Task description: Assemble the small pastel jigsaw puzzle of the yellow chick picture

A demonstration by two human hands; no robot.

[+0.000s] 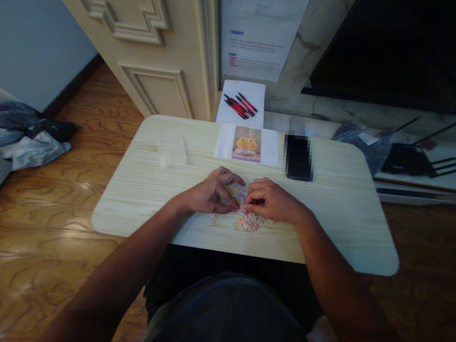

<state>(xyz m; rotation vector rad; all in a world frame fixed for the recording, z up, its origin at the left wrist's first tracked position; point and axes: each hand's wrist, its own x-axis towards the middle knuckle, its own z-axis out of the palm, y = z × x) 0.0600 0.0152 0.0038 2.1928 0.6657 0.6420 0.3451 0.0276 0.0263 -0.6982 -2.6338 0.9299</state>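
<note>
Peach and white pieces lie heaped on your pale table.
Just beyond, your right hand has its fingertips drawn together, though whether they grip a piece cannot be told; your left hand curves, thumb and fingers apart, beside a partly hidden coloured patch between both hands. A low sweep of your right hand could scatter the heap; a left-hand nudge could shift the patch. Farther off lies your printed picture, a phone to its right.

Left hand beside right hand at tiny pieces; printed picture beyond; phone to its right
</note>
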